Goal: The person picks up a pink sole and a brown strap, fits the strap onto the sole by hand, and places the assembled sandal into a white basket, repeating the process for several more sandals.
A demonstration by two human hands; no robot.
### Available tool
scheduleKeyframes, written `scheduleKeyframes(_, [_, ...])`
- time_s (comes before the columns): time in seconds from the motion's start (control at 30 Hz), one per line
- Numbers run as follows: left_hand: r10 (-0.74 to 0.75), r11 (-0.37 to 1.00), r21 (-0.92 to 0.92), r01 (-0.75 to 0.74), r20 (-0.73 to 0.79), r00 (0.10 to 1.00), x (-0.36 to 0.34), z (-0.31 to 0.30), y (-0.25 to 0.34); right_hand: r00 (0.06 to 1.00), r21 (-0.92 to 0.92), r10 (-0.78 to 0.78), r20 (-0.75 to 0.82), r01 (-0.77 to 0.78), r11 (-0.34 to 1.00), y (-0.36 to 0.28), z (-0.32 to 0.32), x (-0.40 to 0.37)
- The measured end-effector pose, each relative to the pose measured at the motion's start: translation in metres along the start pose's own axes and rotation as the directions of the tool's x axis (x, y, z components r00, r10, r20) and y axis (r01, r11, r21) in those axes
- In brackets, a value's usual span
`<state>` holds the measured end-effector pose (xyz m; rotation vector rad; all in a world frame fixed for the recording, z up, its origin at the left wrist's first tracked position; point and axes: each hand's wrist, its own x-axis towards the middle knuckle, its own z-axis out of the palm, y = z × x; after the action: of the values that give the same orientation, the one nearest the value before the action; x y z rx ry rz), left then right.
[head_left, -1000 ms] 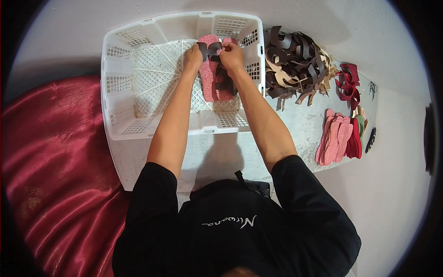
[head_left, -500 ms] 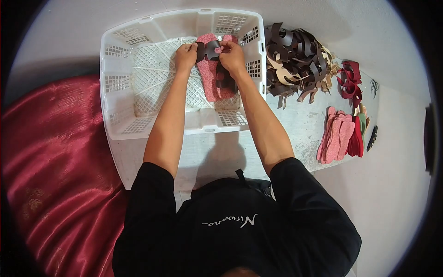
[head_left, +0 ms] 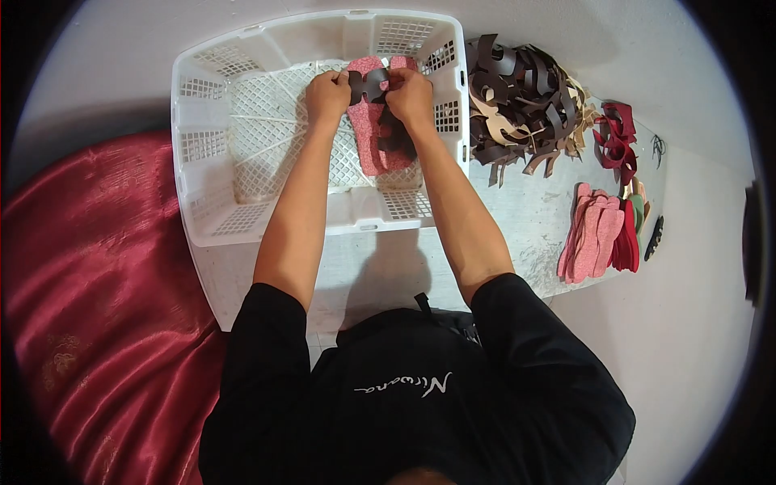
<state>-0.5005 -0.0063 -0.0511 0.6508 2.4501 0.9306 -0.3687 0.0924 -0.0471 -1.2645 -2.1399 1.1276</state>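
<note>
A white plastic crate (head_left: 271, 234) lies in front of me, with pink speckled shoe soles (head_left: 365, 133) side by side at its right end. Across the upper part of the left sole runs a dark brown strap (head_left: 376, 83) with a cut-out. My left hand (head_left: 327, 95) pinches the strap's left end. The other end is between the closed fingers of my right hand (head_left: 411, 95). Another dark strap (head_left: 394, 137) rests on the right-hand sole, partly hidden by my right wrist.
Right of the crate is a heap of dark brown and beige straps (head_left: 525, 105). Dark red straps (head_left: 617, 141) lie farther right, above stacked pink soles (head_left: 594, 234) and red soles (head_left: 626, 242). Shiny red cloth (head_left: 97, 307) covers the left side.
My right hand has shifted slightly right and down at the strap's end, and the strap now lies flatter over the sole. My left hand stays at its end.
</note>
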Motion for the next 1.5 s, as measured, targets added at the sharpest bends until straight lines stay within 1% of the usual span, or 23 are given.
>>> scheduleKeyframes(0.03, [0.036, 0.998, 0.056, -0.036, -0.003, 0.999, 0.0, 0.001, 0.0, 0.998, -0.092, -0.061, -0.016, 0.06, 0.994, 0.0, 0.002, 0.0])
scheduleKeyframes(0.07, [0.035, 0.998, 0.056, -0.035, -0.002, 0.999, 0.0, 0.002, -0.001, 0.998, -0.092, -0.061, -0.015, 0.059, 0.994, 0.0, 0.004, 0.0])
scheduleKeyframes(0.13, [0.112, 0.989, 0.111, -0.101, -0.106, 0.988, -0.001, 0.006, 0.0, 0.998, -0.076, -0.048, -0.033, 0.046, 0.996, -0.006, 0.004, 0.0])
scheduleKeyframes(0.23, [0.069, 0.993, 0.1, -0.056, -0.135, 0.988, -0.005, 0.005, 0.003, 0.999, -0.143, -0.021, 0.026, 0.025, 0.989, -0.017, -0.003, -0.002])
scheduleKeyframes(0.27, [0.069, 0.993, 0.1, -0.056, -0.133, 0.989, -0.005, 0.003, 0.004, 0.999, -0.143, -0.019, 0.026, 0.023, 0.99, -0.018, -0.004, -0.003])
scheduleKeyframes(0.33, [0.074, 0.996, 0.066, -0.067, -0.111, 0.991, -0.004, -0.001, 0.005, 0.994, -0.222, -0.109, 0.026, 0.112, 0.969, -0.015, -0.002, -0.003])
scheduleKeyframes(0.37, [0.075, 0.995, 0.068, -0.067, -0.111, 0.991, -0.004, -0.003, 0.006, 0.994, -0.22, -0.108, 0.026, 0.111, 0.969, -0.014, 0.001, -0.002])
scheduleKeyframes(0.43, [0.034, 0.997, 0.07, -0.032, -0.028, 0.999, -0.008, -0.009, 0.013, 0.991, -0.168, -0.131, -0.007, 0.128, 0.977, -0.011, 0.006, -0.004])
scheduleKeyframes(0.47, [0.031, 0.997, 0.074, -0.029, -0.025, 0.999, -0.009, -0.012, 0.016, 0.992, -0.166, -0.126, -0.004, 0.124, 0.978, -0.009, 0.007, -0.005])
scheduleKeyframes(0.57, [0.034, 0.997, 0.071, -0.034, 0.006, 0.999, -0.01, -0.013, 0.018, 0.984, -0.232, -0.178, 0.013, 0.176, 0.957, -0.012, 0.005, -0.007])
scheduleKeyframes(0.63, [0.075, 0.991, 0.106, -0.077, 0.019, 0.997, -0.009, -0.013, 0.017, 0.958, -0.293, -0.286, -0.004, 0.273, 0.916, -0.008, 0.008, -0.005])
scheduleKeyframes(0.77, [0.124, 0.986, 0.115, -0.12, -0.03, 0.992, -0.01, -0.008, 0.015, 0.972, -0.275, -0.231, 0.045, 0.234, 0.932, -0.009, 0.006, -0.007])
scheduleKeyframes(0.87, [0.134, 0.984, 0.119, -0.133, -0.001, 0.991, -0.009, -0.012, 0.016, 0.965, -0.258, -0.257, 0.051, 0.261, 0.93, -0.011, 0.0, -0.008])
scheduleKeyframes(0.93, [0.13, 0.987, 0.084, -0.134, 0.044, 0.99, -0.011, -0.017, 0.016, 0.967, -0.238, -0.236, 0.095, 0.252, 0.938, -0.018, -0.008, -0.011])
scheduleKeyframes(1.07, [0.18, 0.979, 0.092, -0.183, 0.038, 0.983, -0.018, -0.031, 0.018, 0.961, -0.191, -0.258, 0.098, 0.273, 0.943, -0.035, -0.027, -0.033])
scheduleKeyframes(1.13, [0.193, 0.978, 0.065, -0.199, 0.09, 0.977, -0.027, -0.042, 0.02, 0.938, -0.093, -0.34, 0.058, 0.345, 0.934, -0.05, -0.045, -0.059])
scheduleKeyframes(1.17, [0.206, 0.975, 0.069, -0.211, 0.078, 0.975, -0.033, -0.047, 0.022, 0.934, -0.089, -0.353, 0.046, 0.356, 0.93, -0.058, -0.056, -0.071])
scheduleKeyframes(1.27, [0.177, 0.974, -0.157, -0.164, 0.076, 0.981, -0.074, -0.072, 0.041, 0.91, -0.014, -0.414, 0.032, 0.415, 0.91, -0.079, -0.093, -0.117])
scheduleKeyframes(1.3, [0.192, 0.972, -0.153, -0.18, 0.064, 0.979, -0.095, -0.076, 0.048, 0.905, -0.009, -0.426, 0.018, 0.426, 0.905, -0.082, -0.104, -0.134])
scheduleKeyframes(1.37, [0.399, 0.881, -0.213, -0.422, -0.144, 0.906, -0.152, -0.08, 0.063, 0.904, 0.091, -0.428, -0.02, 0.428, 0.899, -0.086, -0.132, -0.177])
scheduleKeyframes(1.4, [0.415, 0.873, -0.212, -0.439, -0.146, 0.898, -0.177, -0.083, 0.072, 0.901, 0.087, -0.433, -0.037, 0.435, 0.896, -0.084, -0.141, -0.192])
scheduleKeyframes(1.47, [0.441, 0.825, -0.297, -0.48, -0.191, 0.877, -0.227, -0.086, 0.089, 0.887, 0.066, -0.456, -0.08, 0.461, 0.885, -0.076, -0.159, -0.219])
scheduleKeyframes(1.5, [0.458, 0.815, -0.302, -0.494, -0.183, 0.87, -0.25, -0.083, 0.093, 0.887, 0.055, -0.452, -0.099, 0.458, 0.887, -0.071, -0.169, -0.232])
